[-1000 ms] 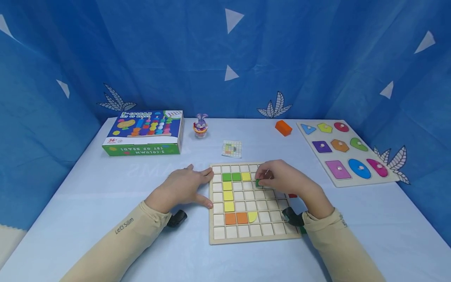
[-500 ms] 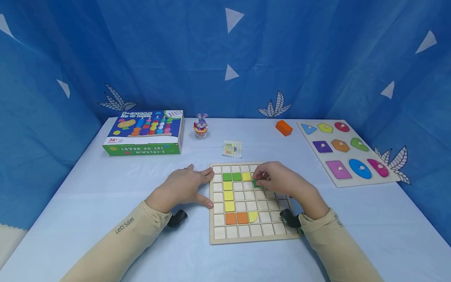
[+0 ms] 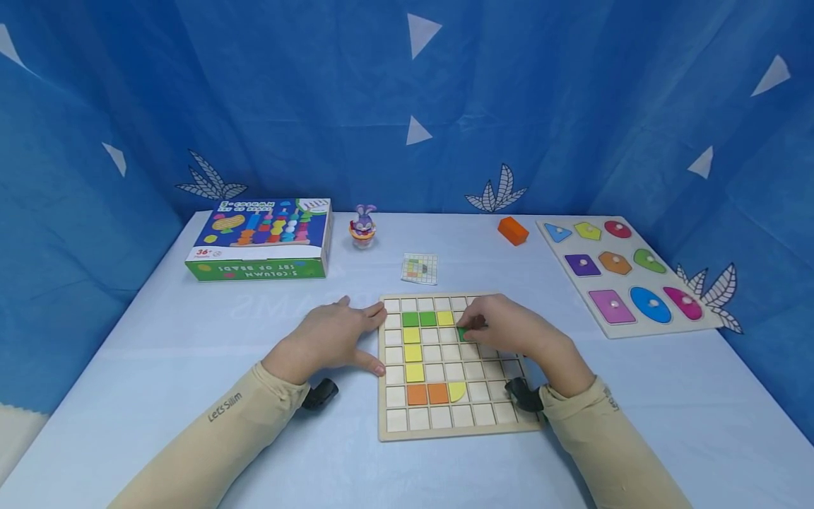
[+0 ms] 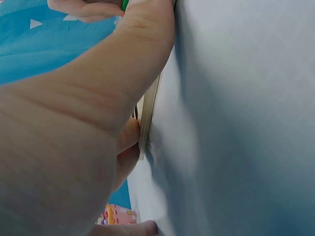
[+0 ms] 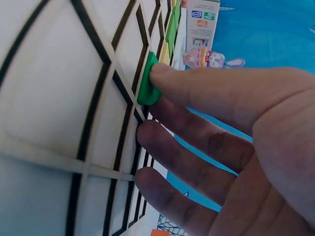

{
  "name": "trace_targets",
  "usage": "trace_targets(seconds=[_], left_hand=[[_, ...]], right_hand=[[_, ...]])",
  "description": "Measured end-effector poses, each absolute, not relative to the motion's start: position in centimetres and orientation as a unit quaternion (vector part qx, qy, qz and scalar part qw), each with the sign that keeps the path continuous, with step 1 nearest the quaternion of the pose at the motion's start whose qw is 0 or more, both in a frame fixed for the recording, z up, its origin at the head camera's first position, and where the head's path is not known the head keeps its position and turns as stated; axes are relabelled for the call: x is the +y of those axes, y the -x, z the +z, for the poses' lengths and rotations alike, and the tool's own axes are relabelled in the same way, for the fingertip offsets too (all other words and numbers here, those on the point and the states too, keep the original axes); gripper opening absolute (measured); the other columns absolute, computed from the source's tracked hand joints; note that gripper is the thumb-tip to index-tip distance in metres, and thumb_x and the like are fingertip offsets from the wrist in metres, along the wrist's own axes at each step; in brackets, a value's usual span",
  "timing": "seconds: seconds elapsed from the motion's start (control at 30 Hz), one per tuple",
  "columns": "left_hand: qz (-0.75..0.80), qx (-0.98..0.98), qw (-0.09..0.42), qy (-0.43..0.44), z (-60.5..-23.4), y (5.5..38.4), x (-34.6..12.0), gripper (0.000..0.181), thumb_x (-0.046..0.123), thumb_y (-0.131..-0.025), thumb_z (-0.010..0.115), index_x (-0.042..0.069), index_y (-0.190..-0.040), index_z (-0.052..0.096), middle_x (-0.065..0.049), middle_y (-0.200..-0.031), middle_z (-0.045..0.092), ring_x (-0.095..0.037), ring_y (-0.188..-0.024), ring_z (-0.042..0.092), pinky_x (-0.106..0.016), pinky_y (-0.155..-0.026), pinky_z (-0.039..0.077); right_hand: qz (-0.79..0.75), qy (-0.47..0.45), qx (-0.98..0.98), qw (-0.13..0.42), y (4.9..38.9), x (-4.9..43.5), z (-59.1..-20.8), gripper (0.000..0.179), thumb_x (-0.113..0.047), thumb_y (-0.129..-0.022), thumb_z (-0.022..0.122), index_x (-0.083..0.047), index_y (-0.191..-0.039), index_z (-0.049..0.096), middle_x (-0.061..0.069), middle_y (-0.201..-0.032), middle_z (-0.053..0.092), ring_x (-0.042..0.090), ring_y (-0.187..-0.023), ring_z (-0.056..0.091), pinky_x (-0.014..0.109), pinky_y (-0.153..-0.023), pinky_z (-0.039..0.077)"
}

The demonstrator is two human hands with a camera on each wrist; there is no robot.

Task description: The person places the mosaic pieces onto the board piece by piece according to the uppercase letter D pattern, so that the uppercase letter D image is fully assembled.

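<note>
A wooden grid board (image 3: 397,433) lies on the table. Set in its cells are green tiles (image 3: 410,319), yellow tiles (image 3: 413,353), orange tiles (image 3: 416,394) and one yellow quarter-round tile (image 3: 456,391). At the upper right of the grid, my right hand (image 3: 505,325) holds a green tile (image 5: 148,83) between thumb and fingers, low against the cells. The thumb sits on this tile in the right wrist view, while other fingertips touch the board. My left hand (image 3: 327,338) lies spread along the board's left edge, thumb and fingertips at the frame.
Behind the board lies a small pattern card (image 3: 420,269). Farther back stand a bead-set box (image 3: 259,240), a purple rabbit figure (image 3: 362,226) and an orange block (image 3: 512,231). A shape puzzle board (image 3: 575,300) is on the right, and a blue curtain (image 3: 356,92) hangs behind.
My right hand has shifted slightly left with the green tile and come lower over the grid. The left hand and the other tiles have stayed in place.
</note>
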State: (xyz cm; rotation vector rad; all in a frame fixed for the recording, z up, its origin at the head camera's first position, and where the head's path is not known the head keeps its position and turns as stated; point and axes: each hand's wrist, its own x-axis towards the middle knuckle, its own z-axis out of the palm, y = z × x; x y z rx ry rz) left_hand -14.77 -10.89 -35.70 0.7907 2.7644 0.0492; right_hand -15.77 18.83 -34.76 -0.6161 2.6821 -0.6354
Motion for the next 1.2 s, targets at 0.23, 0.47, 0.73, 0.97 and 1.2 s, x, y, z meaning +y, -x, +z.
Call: trace_targets(seconds=[0.23, 0.47, 0.73, 0.97, 1.2], left_hand=[[0.017, 0.954, 0.140, -0.265, -35.7, 14.8, -10.8, 0.109, 0.078, -0.066, 0.071, 0.022, -0.156, 0.041, 0.004, -0.159, 0.036, -0.055, -0.135, 0.038, -0.061, -0.108, 0.037], [0.019, 0.954, 0.137, -0.266, -35.6, 14.8, -10.7, 0.110, 0.078, -0.066, 0.071, 0.022, -0.155, 0.042, 0.003, -0.159, 0.037, -0.055, -0.135, 0.039, -0.061, -0.108, 0.037], [0.023, 0.954, 0.144, -0.263, -35.7, 14.9, -10.8, 0.109, 0.077, -0.066, 0.071, 0.022, -0.156, 0.042, 0.003, -0.159, 0.036, -0.054, -0.136, 0.037, -0.062, -0.109, 0.036], [0.026, 0.953, 0.140, -0.267, -35.7, 14.9, -10.8, 0.109, 0.077, -0.067, 0.071, 0.021, -0.155, 0.042, 0.003, -0.159, 0.036, -0.055, -0.136, 0.037, -0.062, -0.109, 0.035], [0.024, 0.953, 0.139, -0.267, -35.7, 14.8, -10.8, 0.108, 0.077, -0.067, 0.071, 0.021, -0.155, 0.042, 0.003, -0.159, 0.037, -0.056, -0.135, 0.038, -0.063, -0.108, 0.036]], right_hand=[[-0.223, 0.211, 0.936, 0.170, 15.8, 18.9, -34.8, 0.020, -0.009, -0.089, 0.078, -0.008, -0.108, 0.077, -0.004, -0.092, 0.065, 0.016, -0.083, 0.056, 0.033, -0.078, 0.053], [-0.223, 0.204, 0.938, 0.171, 15.9, 18.9, -34.9, 0.018, -0.009, -0.089, 0.078, -0.009, -0.106, 0.076, -0.003, -0.093, 0.064, 0.016, -0.084, 0.056, 0.033, -0.079, 0.053], [-0.236, 0.209, 0.932, 0.176, 15.9, 20.1, -33.9, 0.024, -0.014, -0.087, 0.081, -0.011, -0.111, 0.077, -0.003, -0.098, 0.067, 0.017, -0.089, 0.059, 0.032, -0.079, 0.055], [-0.240, 0.180, 0.935, 0.189, 16.0, 23.4, -31.6, 0.025, -0.012, -0.086, 0.081, -0.009, -0.110, 0.075, 0.003, -0.102, 0.068, 0.022, -0.095, 0.062, 0.032, -0.073, 0.058], [-0.238, 0.145, 0.936, 0.215, 16.0, 25.5, -30.8, 0.028, -0.013, -0.083, 0.084, -0.008, -0.109, 0.075, 0.004, -0.098, 0.068, 0.023, -0.095, 0.061, 0.035, -0.075, 0.058]])
